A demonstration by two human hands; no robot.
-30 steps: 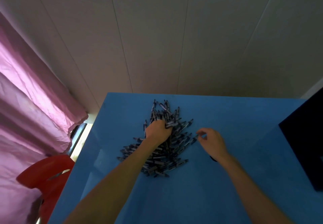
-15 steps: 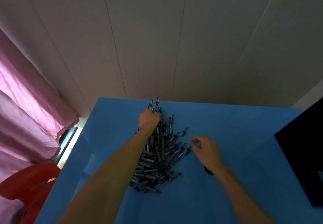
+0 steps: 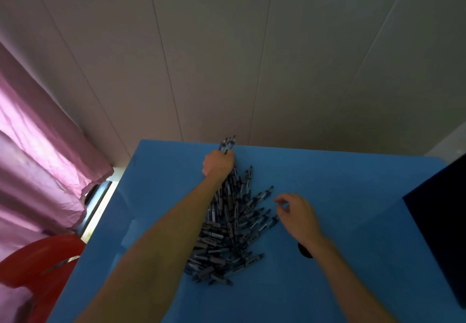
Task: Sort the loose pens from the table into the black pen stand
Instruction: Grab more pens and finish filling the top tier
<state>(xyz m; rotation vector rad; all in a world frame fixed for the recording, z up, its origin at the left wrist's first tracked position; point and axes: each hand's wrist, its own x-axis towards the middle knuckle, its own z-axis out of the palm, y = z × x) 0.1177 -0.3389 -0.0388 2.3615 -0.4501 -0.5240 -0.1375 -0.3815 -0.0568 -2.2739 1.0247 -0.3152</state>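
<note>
A heap of several dark pens (image 3: 232, 229) lies in the middle of the blue table (image 3: 340, 196). My left hand (image 3: 218, 163) is at the far end of the heap near the table's back edge and grips a bunch of pens (image 3: 228, 144) whose tips stick out beyond the fist. My right hand (image 3: 297, 215) hovers at the right side of the heap, fingers loosely curled, holding nothing I can see. A small black round thing (image 3: 303, 252), perhaps the pen stand, shows under my right wrist, mostly hidden.
A pale panelled wall rises just behind the table. A pink curtain (image 3: 37, 146) hangs at the left, with a red chair (image 3: 40, 259) below it. A large dark object (image 3: 441, 234) stands on the table's right side.
My left hand moved from the middle of the heap to its far end and closed on a bunch of pens. My right hand stayed beside the heap. The camera tilted upward.
</note>
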